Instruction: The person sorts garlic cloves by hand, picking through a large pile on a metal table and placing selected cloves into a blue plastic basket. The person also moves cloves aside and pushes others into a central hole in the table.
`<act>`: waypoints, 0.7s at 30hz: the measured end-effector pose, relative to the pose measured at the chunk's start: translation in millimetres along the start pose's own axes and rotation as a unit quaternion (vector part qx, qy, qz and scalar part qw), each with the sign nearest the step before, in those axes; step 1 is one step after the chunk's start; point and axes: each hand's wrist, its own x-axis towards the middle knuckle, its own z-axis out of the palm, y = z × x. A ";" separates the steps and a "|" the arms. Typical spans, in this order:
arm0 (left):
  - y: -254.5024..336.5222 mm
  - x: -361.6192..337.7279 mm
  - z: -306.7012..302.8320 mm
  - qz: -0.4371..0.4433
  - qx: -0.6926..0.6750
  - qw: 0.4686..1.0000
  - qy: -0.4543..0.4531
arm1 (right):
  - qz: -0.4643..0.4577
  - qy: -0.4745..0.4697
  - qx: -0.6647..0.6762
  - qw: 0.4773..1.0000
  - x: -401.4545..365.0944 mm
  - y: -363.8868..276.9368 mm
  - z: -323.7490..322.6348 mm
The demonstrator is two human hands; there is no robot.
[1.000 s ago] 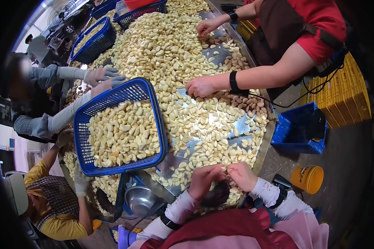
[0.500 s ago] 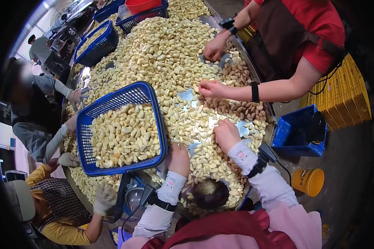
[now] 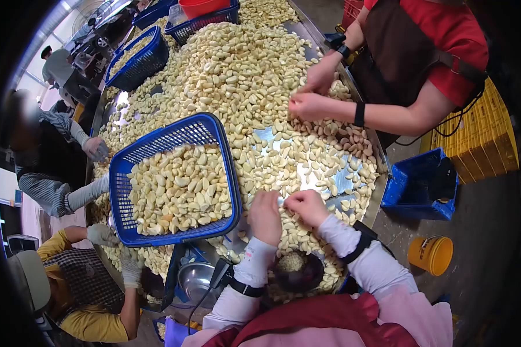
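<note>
Head view, clocked from the hands. Left hand point(image 3: 265, 218) half-curled, right hand point(image 3: 306, 207) drawn to a pinch, the two near each other over pale cloves point(image 3: 231, 78); too small to tell if either grips one. Cloves heaped at 11 o'clock, strewn around. Blue basket point(image 3: 162, 141) holding more, between 9 and 10. Dark bowl point(image 3: 310, 276), 6. Steel bowl point(image 3: 195, 279), 8.

The left hand point(image 3: 265, 217) points away from the body, with its fingers close together and a little bent. The right hand point(image 3: 308, 208) is just beside it, its fingers curled in and their tips turned toward the left hand. The left arm point(image 3: 243, 283) and the right arm point(image 3: 373, 260) both reach forward and lean in toward each other.
</note>
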 end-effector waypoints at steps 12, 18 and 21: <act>-23.3 21.2 16.1 0.046 0.119 0.990 0.057 | 0.014 -0.058 0.141 0.988 0.8 -7.0 -36.4; -15.1 32.9 53.0 0.095 0.277 0.955 0.045 | -0.020 0.010 0.077 0.997 -0.4 -5.2 -28.0; -32.3 30.3 52.1 0.149 0.262 0.953 0.037 | -0.087 0.042 -0.036 0.995 -9.5 23.2 -33.5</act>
